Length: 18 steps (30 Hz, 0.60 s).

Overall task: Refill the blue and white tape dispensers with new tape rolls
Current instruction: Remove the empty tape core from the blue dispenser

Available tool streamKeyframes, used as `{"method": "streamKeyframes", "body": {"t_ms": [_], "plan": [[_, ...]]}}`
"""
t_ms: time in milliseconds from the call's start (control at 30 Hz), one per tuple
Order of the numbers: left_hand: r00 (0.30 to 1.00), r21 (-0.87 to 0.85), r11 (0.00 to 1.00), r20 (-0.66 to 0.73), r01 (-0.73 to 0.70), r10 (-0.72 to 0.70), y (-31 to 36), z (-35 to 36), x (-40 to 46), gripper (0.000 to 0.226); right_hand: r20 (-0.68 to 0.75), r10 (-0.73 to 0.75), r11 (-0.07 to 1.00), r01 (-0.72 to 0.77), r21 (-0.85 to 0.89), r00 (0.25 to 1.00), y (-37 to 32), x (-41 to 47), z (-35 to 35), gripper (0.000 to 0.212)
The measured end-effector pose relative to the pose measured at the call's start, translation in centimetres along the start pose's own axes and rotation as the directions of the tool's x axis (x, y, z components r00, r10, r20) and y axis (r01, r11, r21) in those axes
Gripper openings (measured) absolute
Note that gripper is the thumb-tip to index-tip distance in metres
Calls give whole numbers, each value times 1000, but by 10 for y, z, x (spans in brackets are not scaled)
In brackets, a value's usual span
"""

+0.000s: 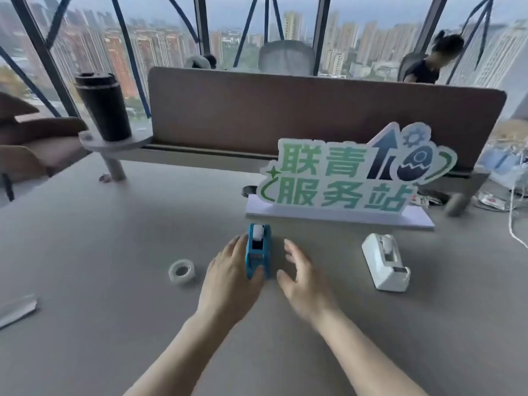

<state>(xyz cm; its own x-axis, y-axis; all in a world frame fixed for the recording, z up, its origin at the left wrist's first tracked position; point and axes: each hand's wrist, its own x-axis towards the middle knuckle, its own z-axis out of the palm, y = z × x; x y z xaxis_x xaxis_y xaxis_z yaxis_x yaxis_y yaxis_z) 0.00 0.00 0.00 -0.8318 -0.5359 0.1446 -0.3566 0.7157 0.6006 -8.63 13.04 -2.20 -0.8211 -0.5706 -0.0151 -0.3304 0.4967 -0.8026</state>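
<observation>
The blue tape dispenser (258, 252) stands on the grey desk (114, 295) in the middle, with a white roll showing in its top. My left hand (231, 281) rests against its left side, thumb on its near end. My right hand (303, 278) hovers just right of it, fingers spread, not touching. The white tape dispenser (384, 261) sits further right with a roll in it. A loose clear tape roll (182, 270) lies flat on the desk left of my left hand.
A green and white cut-out sign (348, 178) on a white base stands behind the dispensers. A black tumbler (104, 105) sits on a round shelf at the back left, beside the brown desk divider (314, 115). A silvery wrapper (17, 310) lies at the left edge. A person (428, 64) sits beyond the divider.
</observation>
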Motion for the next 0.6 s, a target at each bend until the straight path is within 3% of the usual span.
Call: {"method": "streamKeyframes", "body": {"t_ms": [100, 267, 467, 600], "plan": [[997, 111, 991, -19, -69, 71, -9, 11, 4, 43, 50, 39, 999, -39, 6, 998, 6, 0, 11, 67], [998, 184, 983, 69, -12, -1, -10, 14, 13, 28, 124, 62, 988, -79, 130, 990, -1, 2, 16, 58], [998, 72, 996, 44, 46, -49, -10, 14, 8, 46, 123, 52, 977, -77, 201, 991, 4, 5, 18, 61], [999, 5, 999, 12, 44, -44, -3, 21, -11, 45, 113, 70, 965, -95, 242, 991, 7, -17, 6, 59]]}}
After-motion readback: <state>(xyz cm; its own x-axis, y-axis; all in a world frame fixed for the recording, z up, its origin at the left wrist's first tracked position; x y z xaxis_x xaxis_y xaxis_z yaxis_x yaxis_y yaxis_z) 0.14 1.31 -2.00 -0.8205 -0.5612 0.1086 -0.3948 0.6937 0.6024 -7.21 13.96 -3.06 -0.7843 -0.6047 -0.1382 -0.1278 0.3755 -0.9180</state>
